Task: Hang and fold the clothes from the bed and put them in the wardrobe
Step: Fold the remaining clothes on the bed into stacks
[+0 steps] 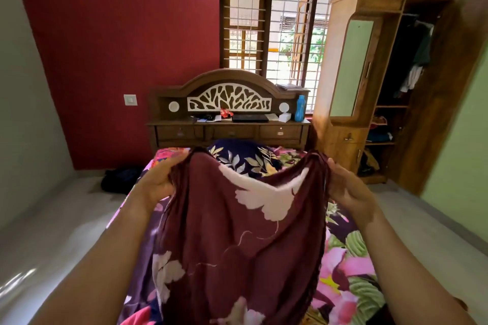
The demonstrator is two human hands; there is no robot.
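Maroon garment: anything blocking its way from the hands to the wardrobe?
Nothing visible. The left hand and right hand grip the maroon garment over the bed. The wardrobe stands front-right, door open, and nothing shows on the floor between.

A maroon bird-print cloth (237,232) between left hand (155,182) and right hand (348,192) above the floral-sheeted bed (351,258), leaf-print pillow (237,155) behind it, carved wooden headboard (229,76) beyond, blue plastic bottle (300,109) on its shelf at right, open wooden wardrobe (340,145) right of bed, black bag (118,179) on floor left
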